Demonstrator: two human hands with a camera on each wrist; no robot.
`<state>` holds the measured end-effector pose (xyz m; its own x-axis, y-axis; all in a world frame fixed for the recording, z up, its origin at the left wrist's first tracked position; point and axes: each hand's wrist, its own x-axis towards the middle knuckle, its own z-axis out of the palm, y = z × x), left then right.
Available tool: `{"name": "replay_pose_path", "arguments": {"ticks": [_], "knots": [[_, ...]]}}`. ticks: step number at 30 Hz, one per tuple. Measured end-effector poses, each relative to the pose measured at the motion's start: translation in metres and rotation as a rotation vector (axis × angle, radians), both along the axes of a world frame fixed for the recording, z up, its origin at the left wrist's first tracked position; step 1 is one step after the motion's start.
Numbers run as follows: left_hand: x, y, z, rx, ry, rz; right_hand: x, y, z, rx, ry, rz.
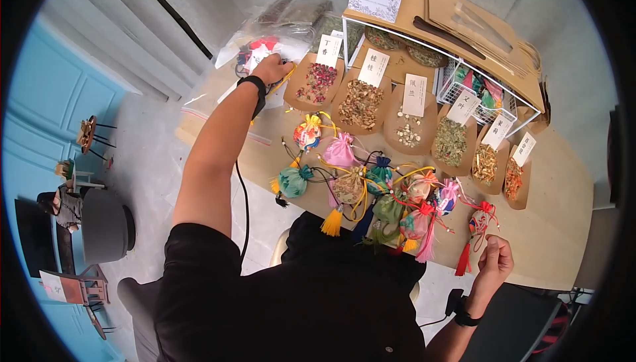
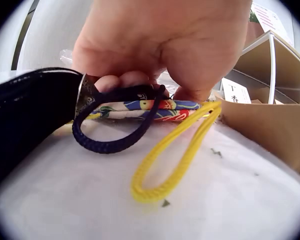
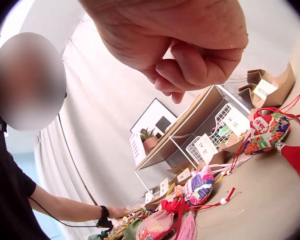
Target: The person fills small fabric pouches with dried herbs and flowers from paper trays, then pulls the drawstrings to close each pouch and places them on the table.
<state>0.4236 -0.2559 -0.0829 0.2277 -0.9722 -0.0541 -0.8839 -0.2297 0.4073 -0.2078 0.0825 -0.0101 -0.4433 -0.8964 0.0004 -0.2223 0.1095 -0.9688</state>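
At the table's upper left, my left hand (image 1: 270, 69) (image 2: 162, 45) grips a flat patterned cloth pouch (image 2: 172, 115), its fingers curled over the edge. A yellow cord loop (image 2: 151, 192) and a dark blue cord loop (image 2: 105, 147) with a dark tassel (image 2: 35, 110) hang by the hand. My right hand (image 1: 495, 261) (image 3: 175, 45) is held near the front edge with curled fingers and nothing visible in them. Just beyond it lies a red patterned pouch (image 1: 479, 221) (image 3: 265, 132) with a red tassel (image 1: 463, 258).
Several filled sachets, such as a teal one (image 1: 293, 182) and a pink one (image 1: 340, 152), lie mid-table with tangled cords and tassels. Behind them stand several paper trays of dried herbs (image 1: 358, 105) with labels, and a shelf (image 1: 457, 37) with a wire basket (image 1: 478, 90). Plastic bags lie upper left.
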Motion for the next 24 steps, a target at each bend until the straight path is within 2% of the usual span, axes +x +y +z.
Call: {"name": "replay_pose_path", "arguments": {"ticks": [2,5,8,11,14,16,18,21,24], "knots": [[0.005,-0.005,-0.011,-0.012,-0.029,-0.030,0.005,-0.001,0.000,-0.015,0.019,0.028],[0.009,-0.003,0.001,0.050,0.046,-0.056,0.016,-0.007,-0.002,-0.032,0.005,0.099],[0.012,0.001,-0.002,-0.037,0.075,-0.013,0.030,-0.012,0.000,-0.034,0.050,0.156],[0.013,0.008,-0.015,-0.244,-0.012,-0.052,0.037,-0.015,-0.003,-0.044,0.054,0.214],[0.005,0.015,0.000,-0.356,0.048,0.071,0.044,-0.015,-0.005,-0.045,0.071,0.227],[-0.006,0.023,0.030,-0.279,0.028,0.029,0.048,-0.013,-0.003,-0.040,0.076,0.227],[-0.008,0.030,0.038,-0.261,0.019,-0.051,0.047,-0.012,-0.007,-0.062,0.087,0.223],[0.011,0.021,0.012,-0.158,0.071,-0.235,0.045,-0.011,-0.016,-0.066,0.070,0.227],[0.025,0.012,-0.012,-0.096,0.156,-0.283,0.048,-0.010,-0.010,-0.008,0.076,0.226]]}}
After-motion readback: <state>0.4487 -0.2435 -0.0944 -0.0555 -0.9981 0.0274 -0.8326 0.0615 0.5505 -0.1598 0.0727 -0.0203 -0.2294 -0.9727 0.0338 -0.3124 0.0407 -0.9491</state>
